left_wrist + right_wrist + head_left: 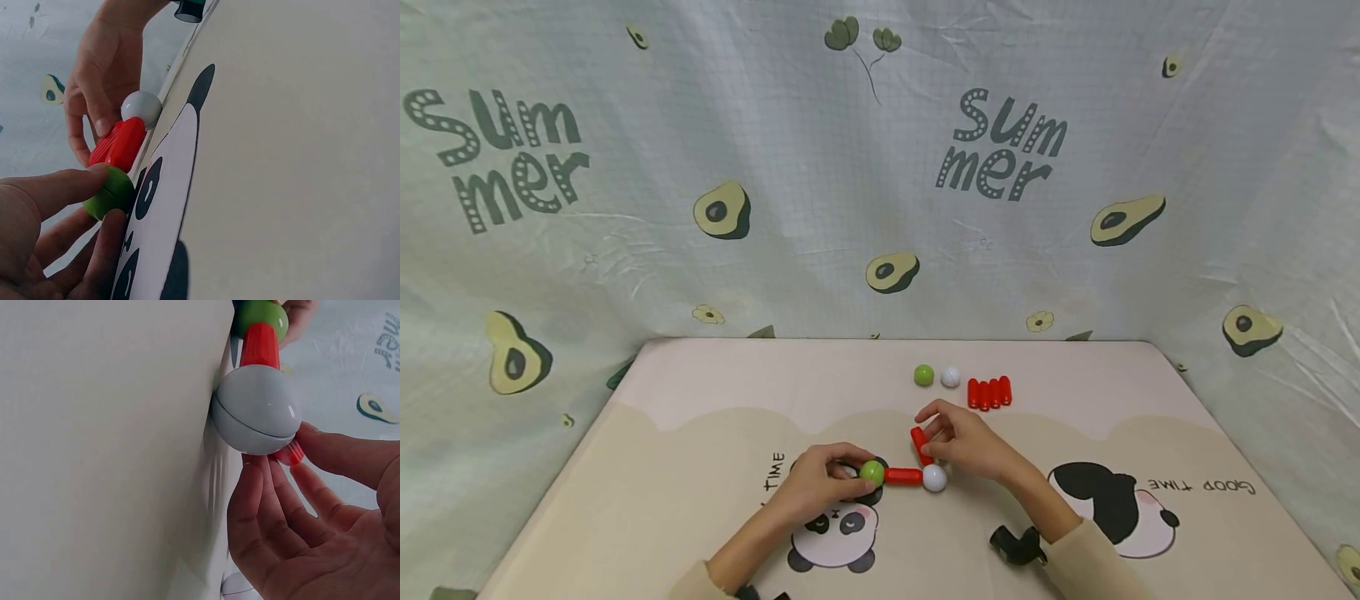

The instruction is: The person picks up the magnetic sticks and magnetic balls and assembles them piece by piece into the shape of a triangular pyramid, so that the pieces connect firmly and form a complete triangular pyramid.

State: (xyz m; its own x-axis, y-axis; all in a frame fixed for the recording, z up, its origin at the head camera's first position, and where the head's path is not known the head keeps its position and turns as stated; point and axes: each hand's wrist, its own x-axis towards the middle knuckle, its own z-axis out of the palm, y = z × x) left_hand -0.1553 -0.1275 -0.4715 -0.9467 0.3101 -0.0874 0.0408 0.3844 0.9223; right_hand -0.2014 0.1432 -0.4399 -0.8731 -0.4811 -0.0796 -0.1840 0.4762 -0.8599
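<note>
My left hand [820,482] pinches a green ball [872,473] between thumb and fingers, low over the panda print. From that ball a red rod [903,476] runs right to a white ball [934,477], the three in one line. A second red rod [921,446] is pinched by my right hand [966,437], tilted, its near end at the white ball. In the right wrist view the white ball [256,409] hides most of this held rod [292,453], so I cannot tell whether the two are joined.
Farther back on the table [737,375] lie another green ball [923,375], another white ball [951,377] and several red rods [989,393] side by side. A printed curtain [805,167] hangs behind the table. A black wrist-worn device [1018,546] sits by the right forearm.
</note>
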